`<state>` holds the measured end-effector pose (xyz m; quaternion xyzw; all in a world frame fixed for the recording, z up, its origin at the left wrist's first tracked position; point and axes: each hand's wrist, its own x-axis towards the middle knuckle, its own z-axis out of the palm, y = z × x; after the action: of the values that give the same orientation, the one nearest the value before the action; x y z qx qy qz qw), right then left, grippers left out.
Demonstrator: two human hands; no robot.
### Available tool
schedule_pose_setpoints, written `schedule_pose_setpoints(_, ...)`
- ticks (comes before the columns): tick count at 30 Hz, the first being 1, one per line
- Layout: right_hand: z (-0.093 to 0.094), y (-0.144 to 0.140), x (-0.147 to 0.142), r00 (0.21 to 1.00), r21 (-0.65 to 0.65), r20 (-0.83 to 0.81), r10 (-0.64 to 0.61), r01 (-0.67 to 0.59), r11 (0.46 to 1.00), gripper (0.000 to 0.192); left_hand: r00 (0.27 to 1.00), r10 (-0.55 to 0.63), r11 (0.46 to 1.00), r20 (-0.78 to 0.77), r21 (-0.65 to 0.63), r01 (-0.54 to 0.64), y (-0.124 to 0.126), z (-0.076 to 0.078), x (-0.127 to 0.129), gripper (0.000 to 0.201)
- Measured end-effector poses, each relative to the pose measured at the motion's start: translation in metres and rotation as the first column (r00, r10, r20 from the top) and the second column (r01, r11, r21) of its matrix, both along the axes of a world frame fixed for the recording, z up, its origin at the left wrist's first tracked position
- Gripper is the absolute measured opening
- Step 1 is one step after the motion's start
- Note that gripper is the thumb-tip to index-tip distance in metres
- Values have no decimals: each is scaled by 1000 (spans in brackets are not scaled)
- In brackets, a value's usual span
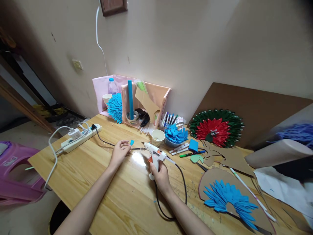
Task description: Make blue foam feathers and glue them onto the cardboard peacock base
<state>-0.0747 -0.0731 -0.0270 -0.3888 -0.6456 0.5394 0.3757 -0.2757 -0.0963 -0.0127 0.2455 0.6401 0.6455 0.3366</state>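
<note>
Between the fingertips of my left hand (119, 153) is a small blue paper piece (132, 142), pinched at one end. My right hand (161, 178) is wrapped round the handle of a white and orange glue gun (154, 153). The gun's nozzle points left, towards the blue piece, with a gap between them. A glue stick juts from the gun's back, and a black cord loops below it. To the right lies a cardboard fan shape (212, 178) with rows of blue paper petals (228, 195) on it.
Behind the glue gun stand a paper cup (157, 137) and a bowl of blue pieces (175, 134). Markers (179, 148) lie beside them. A power strip (79, 138) sits at the table's left edge. A red and green peacock craft (216, 128) leans on brown board (251, 114).
</note>
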Motion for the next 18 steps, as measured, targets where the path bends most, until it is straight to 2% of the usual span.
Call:
schedule_pose_setpoints(4, 0, -1, -1, 1000, 11, -1, 15, -15, 1000, 35, 998, 8, 1000, -65, -8, -9, 0, 2, -1, 47)
schedule_pose_setpoints(11, 4, -4, 0, 992, 1, 20, 122, -122, 992, 35, 987, -41, 997, -157, -70, 30, -3, 7, 2, 36)
schedule_pose_setpoints(15, 3, -4, -1, 990, -4, 42, 136, -136, 991, 34, 975, -41, 997, -216, -76, 26, -4, 9, 4, 33)
schedule_pose_setpoints(18, 1, -4, -2, 988, -28, 40, 148, -147, 989, 33, 965, -83, 994, -247, -88, 63, -4, 8, 4, 31)
